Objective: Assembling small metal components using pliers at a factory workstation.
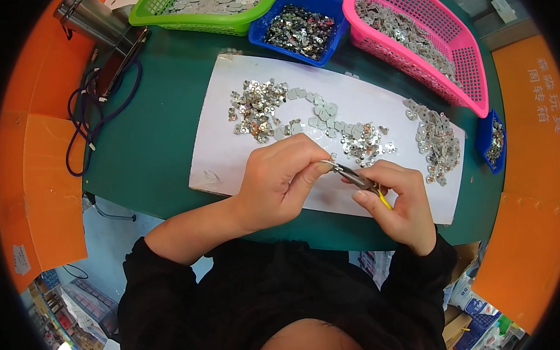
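Left hand (280, 181) and right hand (403, 204) are held near each other over a white board (221, 158) on a green surface (147, 161). A small pale piece (327, 162) is pinched in the left, at the tips of yellow-handled pliers (358, 179) gripped by the right. Small silvery parts (439, 143) are heaped on the board near a pink basket (406, 65).

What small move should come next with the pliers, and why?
Probably a gentle squeeze of the pliers by the right hand, with the left hand held steady: the tool's tips sit right at the small piece the left hand pinches.
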`<state>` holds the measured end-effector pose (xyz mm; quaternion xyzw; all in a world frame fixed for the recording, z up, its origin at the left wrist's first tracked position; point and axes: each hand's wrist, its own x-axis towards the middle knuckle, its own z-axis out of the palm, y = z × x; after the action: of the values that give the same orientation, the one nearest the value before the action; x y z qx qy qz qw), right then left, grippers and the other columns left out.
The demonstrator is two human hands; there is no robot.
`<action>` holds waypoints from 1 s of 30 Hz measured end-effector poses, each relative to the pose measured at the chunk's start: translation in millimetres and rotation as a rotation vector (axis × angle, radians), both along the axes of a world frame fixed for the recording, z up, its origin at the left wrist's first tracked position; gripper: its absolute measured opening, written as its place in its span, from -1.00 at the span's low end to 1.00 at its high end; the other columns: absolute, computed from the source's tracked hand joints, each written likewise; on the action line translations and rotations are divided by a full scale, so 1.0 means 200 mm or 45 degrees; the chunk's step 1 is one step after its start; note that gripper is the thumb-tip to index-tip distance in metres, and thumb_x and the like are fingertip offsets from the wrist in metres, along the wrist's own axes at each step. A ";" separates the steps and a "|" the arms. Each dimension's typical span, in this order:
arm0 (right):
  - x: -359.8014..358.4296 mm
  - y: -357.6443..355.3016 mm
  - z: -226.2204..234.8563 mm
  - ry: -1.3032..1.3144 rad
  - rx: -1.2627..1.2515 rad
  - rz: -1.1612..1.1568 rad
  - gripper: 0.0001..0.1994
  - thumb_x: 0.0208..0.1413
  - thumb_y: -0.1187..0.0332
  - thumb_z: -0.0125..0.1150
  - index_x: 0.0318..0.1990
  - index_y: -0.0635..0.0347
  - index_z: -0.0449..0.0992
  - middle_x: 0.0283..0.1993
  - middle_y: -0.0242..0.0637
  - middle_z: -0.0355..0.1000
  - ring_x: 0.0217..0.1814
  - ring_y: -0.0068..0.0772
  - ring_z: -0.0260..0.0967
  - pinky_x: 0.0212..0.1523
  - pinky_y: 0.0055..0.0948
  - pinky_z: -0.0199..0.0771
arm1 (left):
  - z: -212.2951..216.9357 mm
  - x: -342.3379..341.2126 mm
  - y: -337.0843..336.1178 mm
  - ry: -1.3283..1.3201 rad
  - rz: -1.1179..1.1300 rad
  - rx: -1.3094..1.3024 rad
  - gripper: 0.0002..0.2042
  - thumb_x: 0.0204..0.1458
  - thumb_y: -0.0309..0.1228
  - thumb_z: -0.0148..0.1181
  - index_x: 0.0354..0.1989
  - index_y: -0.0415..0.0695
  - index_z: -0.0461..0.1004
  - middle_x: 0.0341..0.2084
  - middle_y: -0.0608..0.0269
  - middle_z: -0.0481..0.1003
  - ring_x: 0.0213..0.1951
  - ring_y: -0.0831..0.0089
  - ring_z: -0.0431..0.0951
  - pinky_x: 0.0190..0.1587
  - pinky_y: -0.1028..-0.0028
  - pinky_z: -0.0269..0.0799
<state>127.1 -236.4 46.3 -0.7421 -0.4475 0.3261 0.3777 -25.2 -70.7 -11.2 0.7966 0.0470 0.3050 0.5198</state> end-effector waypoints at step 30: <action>-0.02 0.05 -0.07 -0.140 0.034 0.060 -0.78 0.04 0.40 0.30 -0.15 0.26 0.63 -0.45 -0.25 0.46 -0.52 -0.48 0.29 -0.50 -0.54 0.20 | -0.02 0.00 -0.01 -0.006 0.089 -0.033 -0.96 0.15 -0.65 0.11 -0.33 -0.31 0.47 -0.49 0.16 0.51 -0.48 0.44 0.49 -0.42 0.53 0.36</action>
<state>123.2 -227.1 32.7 -0.7431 -0.4892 0.2874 0.3548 -25.3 -73.7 -16.1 0.7871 0.0774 0.3240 0.5191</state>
